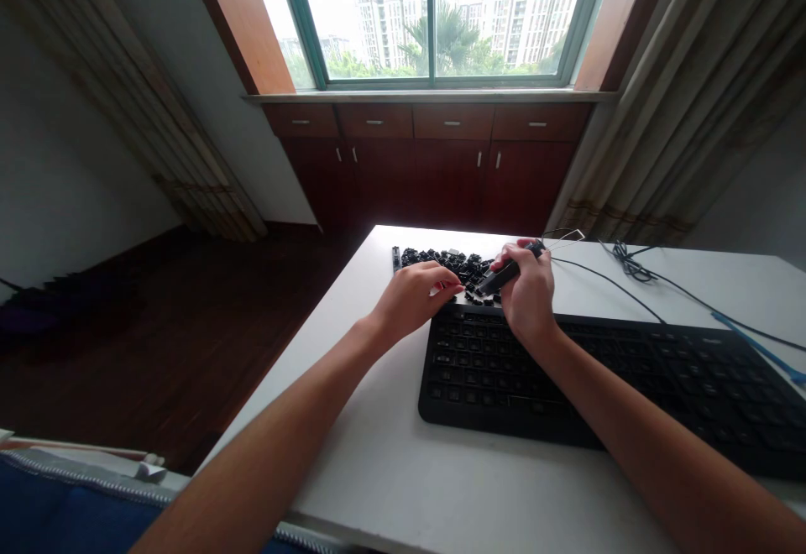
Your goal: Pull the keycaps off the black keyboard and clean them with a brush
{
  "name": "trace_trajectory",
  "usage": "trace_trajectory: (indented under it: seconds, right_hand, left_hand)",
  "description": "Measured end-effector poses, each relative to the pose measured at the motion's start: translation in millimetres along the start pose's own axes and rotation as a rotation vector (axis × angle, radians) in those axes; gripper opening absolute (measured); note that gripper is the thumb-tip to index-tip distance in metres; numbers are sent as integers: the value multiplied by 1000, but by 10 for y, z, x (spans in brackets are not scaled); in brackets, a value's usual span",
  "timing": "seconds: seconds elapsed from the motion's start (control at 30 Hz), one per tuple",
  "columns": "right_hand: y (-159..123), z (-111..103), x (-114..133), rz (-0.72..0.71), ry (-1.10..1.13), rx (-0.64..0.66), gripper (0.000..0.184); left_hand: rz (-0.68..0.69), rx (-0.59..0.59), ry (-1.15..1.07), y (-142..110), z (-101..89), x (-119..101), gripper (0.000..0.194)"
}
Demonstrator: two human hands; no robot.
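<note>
Nearest on the counter, the black keyboard spreads out at four o'clock from the left hand, and the right forearm crosses above it: lean too heavily there and the whole board could skid into the loose bits. Beyond, the left thumb and forefinger draw close together, but whether they meet or pinch something tiny, I can't tell. A light grip like that could let a small part slip and get lost, black among black!

Over to the right hand, fingers wrapped snugly round a dark handle, its low end at three o'clock, just beside the left fingertips. One careless poke from it could scatter the pile of black pieces, heaped from twelve to two o'clock of those same fingertips. At ten o'clock stands a dark strip, by the pile's left end. Farther out, a coiled cable lies at two o'clock from the right hand.
</note>
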State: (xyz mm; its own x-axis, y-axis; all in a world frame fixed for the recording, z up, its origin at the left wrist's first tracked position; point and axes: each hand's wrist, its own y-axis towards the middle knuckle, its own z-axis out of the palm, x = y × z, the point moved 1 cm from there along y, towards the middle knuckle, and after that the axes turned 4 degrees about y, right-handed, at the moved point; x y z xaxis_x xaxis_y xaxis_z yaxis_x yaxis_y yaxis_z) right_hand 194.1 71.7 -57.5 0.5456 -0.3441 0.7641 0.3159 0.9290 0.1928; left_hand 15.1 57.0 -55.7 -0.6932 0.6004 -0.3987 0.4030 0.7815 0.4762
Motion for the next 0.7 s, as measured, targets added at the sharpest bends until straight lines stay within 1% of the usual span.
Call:
trace_trajectory:
  seconds: [0.07,0.13,0.23,0.3,0.37,0.47,0.57,0.63,0.7]
  right_hand:
    - [-34,-1,-46,4,-84,-33,22]
    - [-74,18,-65,17,-127,-41,23]
    - [-132,82,-45,96,-77,-47,25]
    - [-162,139,-8,163,4,-39,21]
    - [-182,195,38,193,101,-9,18]
    - [-197,254,99,174,204,61,22]
    - [-201,266,126,158,220,101,21]
    - [-205,251,119,151,211,103,17]
    - [-221,221,91,140,156,88,12]
  left_hand:
    - [-39,-6,32,1,14,21,20]
    - [-93,-39,-30,7,33,9,24]
    - [-216,-80,-269,25,52,-51,36]
    - [-269,-70,-400,34,50,-111,42]
    - [-237,-36,-450,35,38,-179,42]
    - [-112,6,-442,21,23,-262,34]
    - [-57,-6,-428,2,32,-283,30]
    - [-53,-18,-423,-4,46,-269,30]
    - [-51,-39,-414,-5,59,-250,31]
